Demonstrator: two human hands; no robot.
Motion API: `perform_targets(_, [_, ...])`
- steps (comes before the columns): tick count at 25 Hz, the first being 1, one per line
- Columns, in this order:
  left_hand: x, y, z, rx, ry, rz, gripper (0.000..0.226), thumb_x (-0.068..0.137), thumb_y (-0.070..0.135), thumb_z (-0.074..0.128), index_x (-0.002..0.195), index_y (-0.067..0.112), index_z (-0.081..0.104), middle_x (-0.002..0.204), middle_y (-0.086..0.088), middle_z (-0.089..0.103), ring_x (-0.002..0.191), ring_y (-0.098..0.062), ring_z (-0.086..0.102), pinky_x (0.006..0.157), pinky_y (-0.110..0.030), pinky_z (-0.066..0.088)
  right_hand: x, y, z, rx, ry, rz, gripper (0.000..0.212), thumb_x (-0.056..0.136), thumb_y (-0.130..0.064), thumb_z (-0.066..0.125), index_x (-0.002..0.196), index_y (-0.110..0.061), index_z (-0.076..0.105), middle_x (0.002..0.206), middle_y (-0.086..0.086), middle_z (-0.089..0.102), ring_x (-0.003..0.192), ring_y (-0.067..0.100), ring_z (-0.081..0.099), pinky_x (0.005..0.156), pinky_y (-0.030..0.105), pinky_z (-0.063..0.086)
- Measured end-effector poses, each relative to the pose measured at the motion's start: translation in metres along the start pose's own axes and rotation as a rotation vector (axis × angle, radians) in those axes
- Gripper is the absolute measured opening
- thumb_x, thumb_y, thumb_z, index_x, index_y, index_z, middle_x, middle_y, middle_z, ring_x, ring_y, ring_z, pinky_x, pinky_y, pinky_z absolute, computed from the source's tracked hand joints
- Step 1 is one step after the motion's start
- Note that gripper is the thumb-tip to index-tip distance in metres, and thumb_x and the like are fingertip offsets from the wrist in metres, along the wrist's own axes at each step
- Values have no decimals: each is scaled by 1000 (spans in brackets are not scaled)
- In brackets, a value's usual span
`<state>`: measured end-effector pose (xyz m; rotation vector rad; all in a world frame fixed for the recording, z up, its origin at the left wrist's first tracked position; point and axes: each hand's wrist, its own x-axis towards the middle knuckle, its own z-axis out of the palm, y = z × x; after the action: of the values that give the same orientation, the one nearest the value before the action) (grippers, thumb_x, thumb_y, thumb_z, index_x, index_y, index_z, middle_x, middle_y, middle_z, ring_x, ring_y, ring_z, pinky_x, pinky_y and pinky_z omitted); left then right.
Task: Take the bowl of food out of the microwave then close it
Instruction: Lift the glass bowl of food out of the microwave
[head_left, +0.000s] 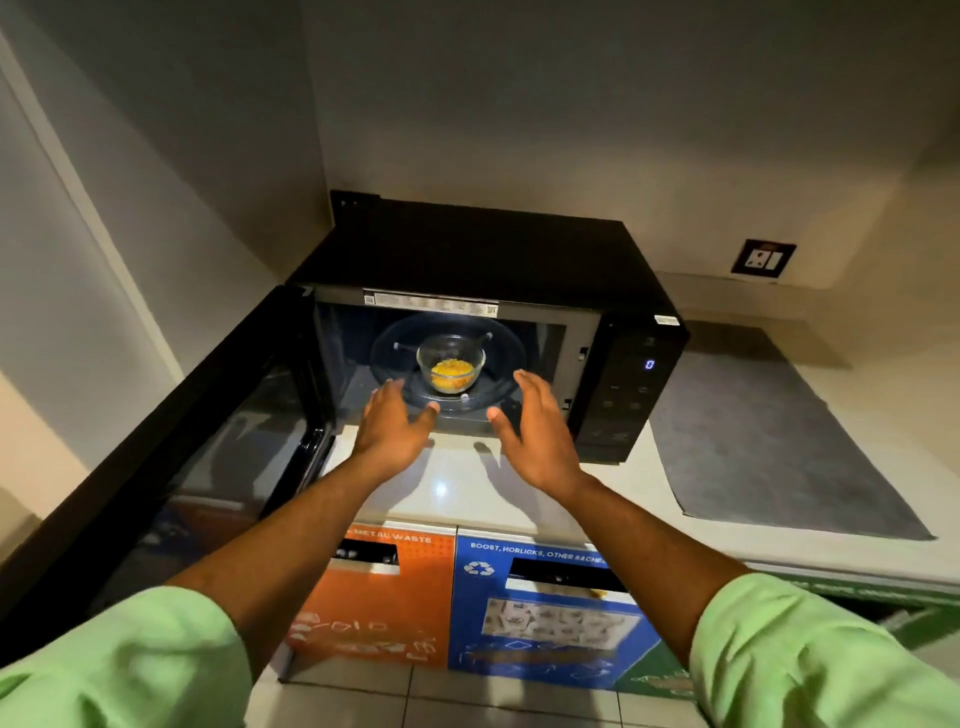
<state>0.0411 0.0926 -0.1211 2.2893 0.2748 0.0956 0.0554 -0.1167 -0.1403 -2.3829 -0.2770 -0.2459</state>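
Observation:
A black microwave (493, 249) stands on a pale counter with its door (171, 447) swung wide open to the left. Inside, on the glass turntable (498, 364), sits a clear glass bowl (451, 368) holding yellow food. My left hand (390, 426) and my right hand (535, 431) are both held out at the oven's mouth, fingers spread, one on each side of the bowl and a little short of it. Neither hand touches the bowl.
A grey mat (753, 436) lies on the counter (883, 551) right of the microwave. A wall socket (762, 258) is at the back right. Below the counter edge stand an orange bin (379, 597) and a blue bin (545, 613). Walls close in on the left and behind.

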Motion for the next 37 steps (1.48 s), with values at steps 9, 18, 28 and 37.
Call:
perform_targets(9, [113, -21, 50, -469, 128, -111, 46, 103, 30, 45, 146, 17, 41, 148, -12, 51, 128, -24, 52, 100, -35, 41, 107, 14, 76, 597, 105, 395, 40, 109, -29, 37, 143, -14, 54, 142, 5, 61, 131, 22, 55, 100, 21, 43])
perform_targets(18, [190, -19, 85, -993, 192, -197, 26, 103, 15, 44, 122, 3, 59, 122, -19, 64, 120, -35, 61, 111, -48, 44, 176, 26, 114, 1066, 132, 403, 37, 110, -18, 38, 134, 1, 59, 134, 20, 66, 119, 23, 64, 96, 23, 51])
perform_targets(28, [165, -3, 82, -1039, 183, -186, 35, 102, 3, 33, 123, -12, 58, 113, -27, 65, 106, -35, 64, 106, -46, 49, 157, 9, 113, 1031, 157, 414, 31, 107, -7, 37, 125, -4, 62, 124, 21, 69, 115, 28, 67, 89, 24, 54])
perform_targets(37, [59, 21, 62, -891, 159, -145, 34, 104, 15, 32, 118, 8, 63, 120, -19, 70, 114, -34, 67, 103, -50, 52, 67, -23, 53, 1079, 157, 406, 29, 107, -13, 39, 123, -10, 64, 124, 15, 72, 105, 16, 70, 82, 18, 57])
